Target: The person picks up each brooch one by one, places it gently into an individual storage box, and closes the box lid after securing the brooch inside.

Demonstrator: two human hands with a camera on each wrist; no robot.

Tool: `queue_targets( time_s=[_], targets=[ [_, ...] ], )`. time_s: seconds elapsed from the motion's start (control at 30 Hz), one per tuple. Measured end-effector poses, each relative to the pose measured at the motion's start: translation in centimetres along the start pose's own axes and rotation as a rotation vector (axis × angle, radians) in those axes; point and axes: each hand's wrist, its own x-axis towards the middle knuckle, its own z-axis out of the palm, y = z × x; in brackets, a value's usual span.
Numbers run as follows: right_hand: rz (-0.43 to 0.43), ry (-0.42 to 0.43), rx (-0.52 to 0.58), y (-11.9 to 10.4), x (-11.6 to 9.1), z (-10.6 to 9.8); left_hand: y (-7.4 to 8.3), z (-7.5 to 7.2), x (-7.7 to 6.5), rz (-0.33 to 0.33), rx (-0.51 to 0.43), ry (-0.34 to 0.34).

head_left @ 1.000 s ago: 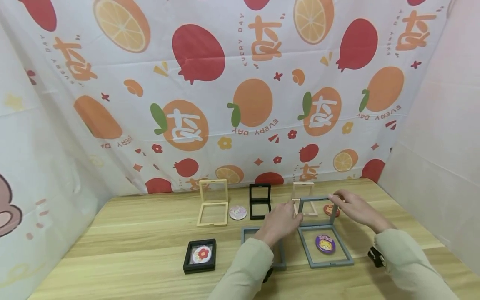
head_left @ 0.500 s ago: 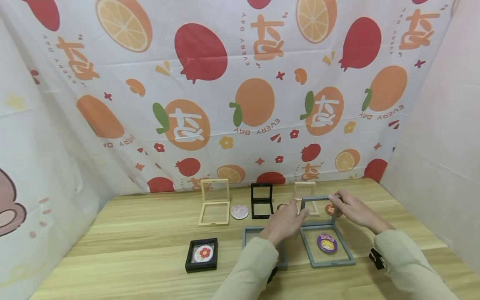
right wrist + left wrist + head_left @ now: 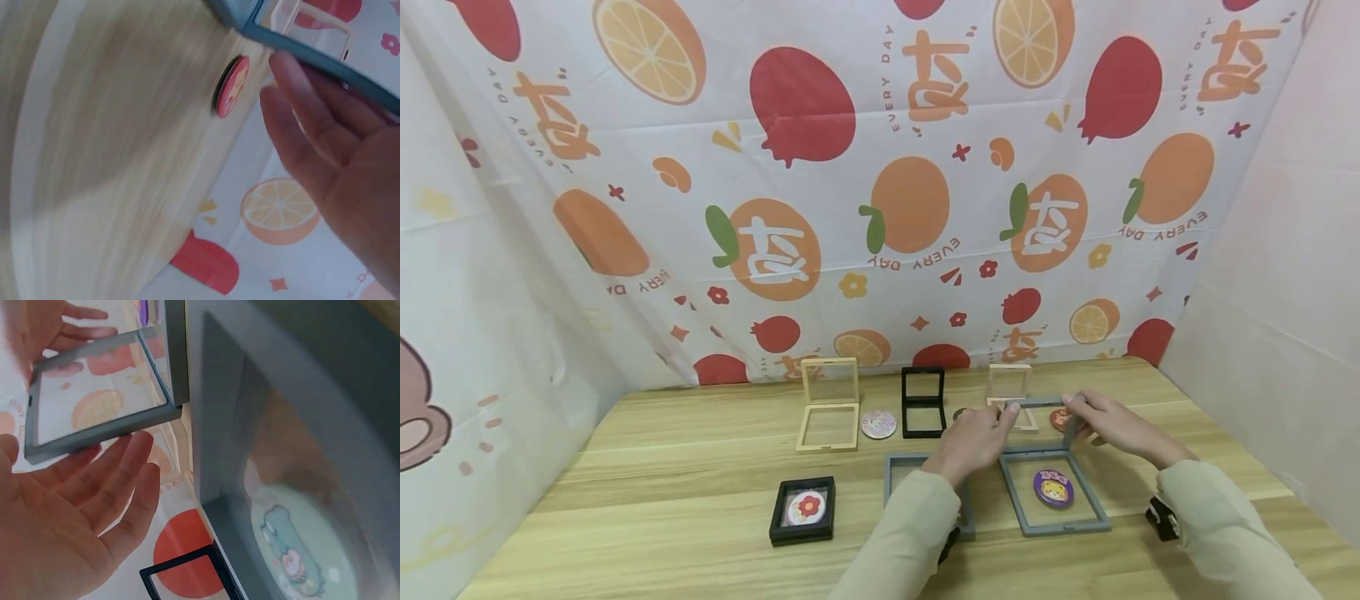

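Observation:
A grey-blue hinged display frame (image 3: 1067, 528) lies open at the right. Inside its flat half sits a purple round badge (image 3: 1053, 488) with a yellow animal face. The other half stands tilted up as a lid (image 3: 94, 434) with a clear window. My left hand (image 3: 973, 439) grips the lid's left side, thumb on the near face and fingers behind it. At the lid's right side, my right hand (image 3: 1118, 428) holds the edge with its thumb in front, and its fingers (image 3: 297, 81) lie behind.
Beneath my left forearm lies another grey frame (image 3: 902, 462) with a pale green badge (image 3: 303, 550). A closed black frame (image 3: 826, 530) holds a flower badge. Yellow (image 3: 854, 417), black (image 3: 905, 417) and pale pink (image 3: 1009, 367) frames stand open behind; lilac (image 3: 878, 424) and red (image 3: 1060, 419) badges lie nearby.
The lid has tilted down toward the near half, its top edge now lower. Both hands have moved with it, and the right hand's fingers have lowered behind the edge.

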Motion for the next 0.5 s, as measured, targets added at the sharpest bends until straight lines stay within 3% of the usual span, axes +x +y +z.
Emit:
queue_targets(
  time_s=[0.3, 0.5],
  targets=[
    [0.066, -0.175, 0.087, 1.0, -0.6, -0.7, 0.0, -0.3, -0.2, 0.009, 0.046, -0.058],
    [0.066, -0.267, 0.148, 1.9, -1.2, -1.4, -0.1, -0.8, -0.5, -0.003, 0.045, -0.195]
  ],
)
